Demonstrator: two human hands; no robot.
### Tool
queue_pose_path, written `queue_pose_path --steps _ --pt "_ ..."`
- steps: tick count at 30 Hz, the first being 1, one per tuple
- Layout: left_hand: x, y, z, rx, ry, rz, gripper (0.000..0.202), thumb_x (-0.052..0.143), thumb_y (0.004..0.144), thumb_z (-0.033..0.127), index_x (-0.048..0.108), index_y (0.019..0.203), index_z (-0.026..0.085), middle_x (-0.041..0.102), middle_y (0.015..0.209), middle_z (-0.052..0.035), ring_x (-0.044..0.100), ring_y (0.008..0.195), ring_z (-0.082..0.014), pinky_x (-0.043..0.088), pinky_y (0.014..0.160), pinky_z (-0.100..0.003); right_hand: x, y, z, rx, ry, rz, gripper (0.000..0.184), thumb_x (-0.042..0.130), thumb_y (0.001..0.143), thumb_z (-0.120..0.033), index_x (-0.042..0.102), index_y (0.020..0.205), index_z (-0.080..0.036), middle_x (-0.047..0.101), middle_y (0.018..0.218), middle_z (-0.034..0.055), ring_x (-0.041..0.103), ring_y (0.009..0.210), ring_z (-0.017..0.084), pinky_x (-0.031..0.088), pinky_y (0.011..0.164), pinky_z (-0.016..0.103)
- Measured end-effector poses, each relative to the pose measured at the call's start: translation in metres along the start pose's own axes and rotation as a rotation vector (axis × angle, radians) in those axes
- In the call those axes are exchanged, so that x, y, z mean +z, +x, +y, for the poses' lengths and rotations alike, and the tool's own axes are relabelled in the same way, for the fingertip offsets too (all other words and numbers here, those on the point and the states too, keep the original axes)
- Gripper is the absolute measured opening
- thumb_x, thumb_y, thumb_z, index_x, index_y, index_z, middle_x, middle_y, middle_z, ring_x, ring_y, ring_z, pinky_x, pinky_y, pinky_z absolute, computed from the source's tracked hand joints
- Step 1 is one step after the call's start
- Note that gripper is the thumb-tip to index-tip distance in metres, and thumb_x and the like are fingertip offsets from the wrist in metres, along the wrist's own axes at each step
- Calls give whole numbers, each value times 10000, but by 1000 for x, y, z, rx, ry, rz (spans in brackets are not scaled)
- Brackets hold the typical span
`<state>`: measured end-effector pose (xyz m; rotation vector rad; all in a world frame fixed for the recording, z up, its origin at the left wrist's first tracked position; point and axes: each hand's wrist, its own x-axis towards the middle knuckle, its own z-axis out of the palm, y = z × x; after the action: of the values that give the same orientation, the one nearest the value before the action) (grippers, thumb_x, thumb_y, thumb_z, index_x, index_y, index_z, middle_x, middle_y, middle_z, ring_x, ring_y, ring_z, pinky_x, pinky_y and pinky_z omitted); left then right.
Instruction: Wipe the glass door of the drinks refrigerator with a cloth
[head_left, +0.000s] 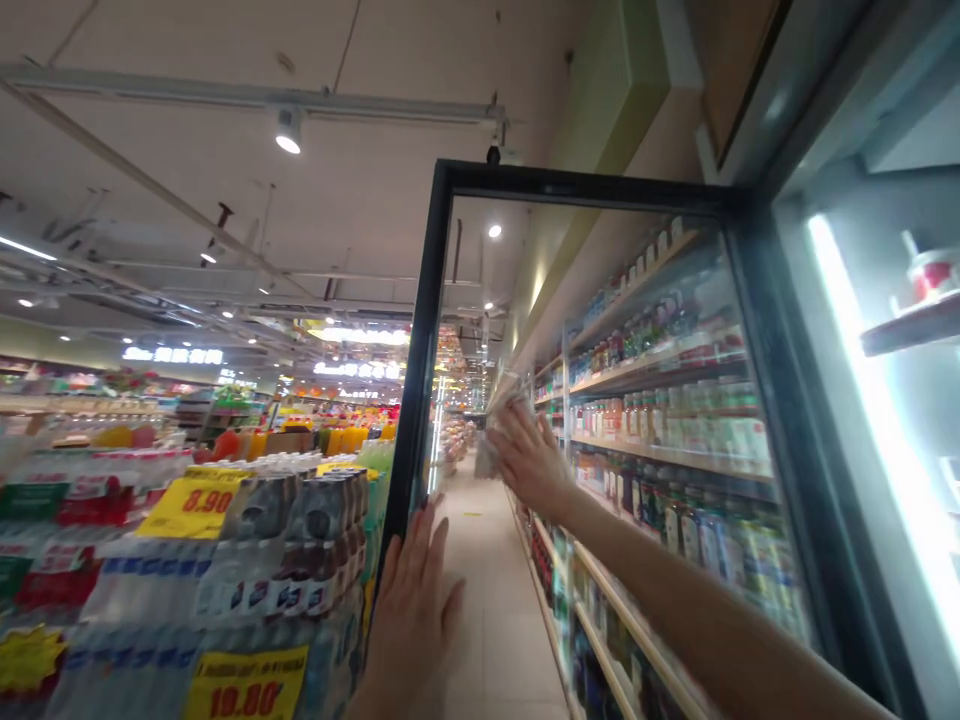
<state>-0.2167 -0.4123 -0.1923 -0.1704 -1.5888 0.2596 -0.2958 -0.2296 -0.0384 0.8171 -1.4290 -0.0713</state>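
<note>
A glass cooler door (421,380) with a black frame stands swung open in front of me. My left hand (414,600) rests near the lower left edge of the frame, fingers extended and holding nothing. Reaching across from the right, my right hand (538,468) lies against the glass pane. Under its fingers is a pale, crumpled cloth (489,455), pressed to the glass and partly covered by the hand. Motion blur softens the cloth's outline.
Through the glass, shelves of bottled drinks (660,415) line the right wall beside a tiled aisle (499,600). Stacked bottle packs (285,580) with yellow price signs (196,500) stand at the left. The lit cooler interior (862,380) is at the far right.
</note>
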Motion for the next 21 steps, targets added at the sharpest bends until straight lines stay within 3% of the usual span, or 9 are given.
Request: queue_pose_path --steps 3,7,9,11,13,14,18,19,21 --pt "17 29 4 -32 1 12 627 410 872 317 201 1437 144 366 1428 -150 341 1324 -260 181 1102 -464 -5 -1 24 -49 -17 -36 412 408 887 -335 469 1289 -270 367 1439 55 215 1370 241 160 1089 512" --pt "27 40 7 -89 -3 3 627 383 882 355 193 1440 140 327 1446 -164 310 1336 -293 146 1099 -517 -34 -23 106 512 -115 39 431 385 882 -307 469 1300 -248 346 1443 87 250 1352 270 217 1055 545" --pt "28 44 6 -65 -8 4 624 372 884 370 207 1436 130 320 1449 -166 294 1343 -299 163 1096 -510 -51 -45 143 762 -169 103 482 312 897 -313 436 1330 -142 331 1427 179 254 1340 331 247 1012 591" --pt "28 56 4 -38 -14 15 615 368 885 398 255 1420 116 309 1452 -174 282 1346 -310 191 1088 -501 -59 -61 155 909 -213 159 542 246 902 -309 401 1330 -15 317 1391 283 245 1324 402 260 957 648" --pt "27 75 1 -31 -27 18 609 361 887 434 310 1395 102 291 1459 -183 264 1353 -321 211 1080 -503 -53 -64 136 879 -222 162 530 274 894 -308 427 1313 -23 321 1391 277 241 1326 403 271 962 638" --pt "26 86 1 -37 -33 16 610 355 888 450 330 1384 96 282 1462 -186 254 1356 -325 219 1075 -509 -46 -62 118 768 -207 136 498 317 884 -312 457 1304 -84 335 1406 228 242 1336 372 275 989 605" --pt "20 123 2 -78 -45 -15 647 341 887 502 331 1382 86 258 1471 -188 222 1365 -336 225 1061 -542 -28 -54 69 95 -92 -68 442 432 853 -322 469 1292 -296 341 1450 46 216 1372 246 216 1084 498" --pt "17 126 3 -79 -44 -30 650 348 886 505 325 1385 89 260 1471 -187 221 1365 -335 228 1060 -542 -31 -58 74 105 -84 -83 437 435 852 -323 470 1287 -314 343 1450 30 228 1368 234 203 1090 490" --pt "13 129 5 -73 -36 -65 651 366 887 498 310 1392 92 262 1470 -186 214 1369 -328 233 1061 -534 -46 -75 105 401 -121 -25 430 391 868 -322 481 1285 -272 350 1442 65 266 1349 251 207 1075 506"
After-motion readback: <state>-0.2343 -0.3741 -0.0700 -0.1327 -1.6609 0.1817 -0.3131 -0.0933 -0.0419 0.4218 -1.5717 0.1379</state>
